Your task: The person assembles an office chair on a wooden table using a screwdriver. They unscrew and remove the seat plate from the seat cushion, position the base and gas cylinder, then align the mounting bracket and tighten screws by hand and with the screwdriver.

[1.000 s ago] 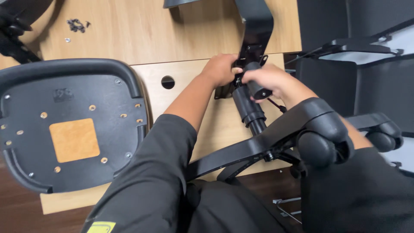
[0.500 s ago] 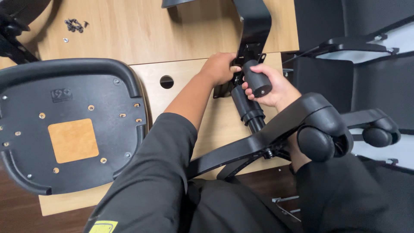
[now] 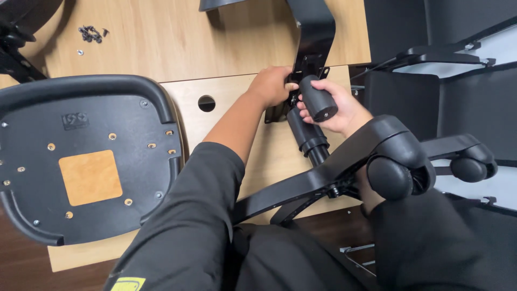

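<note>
big black seat pan (image 3: 81,161) lying underside up on the wooden board (image 3: 253,156), taking most of the left half. next down in size, black chair base (image 3: 344,172) across the lap, caster wheel (image 3: 390,178) right in front of the right forearm. then the black gas cylinder (image 3: 307,134) running from the base hub up toward the black metal bracket (image 3: 315,32) at the top. right hand (image 3: 336,108) wrapped around a short black cylinder piece (image 3: 319,98), just above the gas cylinder. left hand (image 3: 272,86) curled against the bracket's lower end, can't tell whether actually gripping. tiny pile of screws (image 3: 91,33) way off at top left.

could easily pinch fingers where both hands crowd the bracket. base looks only balanced on the lap, so probably tips or rolls if nudged. tight on the right with casters and dark furniture; open board only between seat pan and left arm, around the round hole (image 3: 206,103).
</note>
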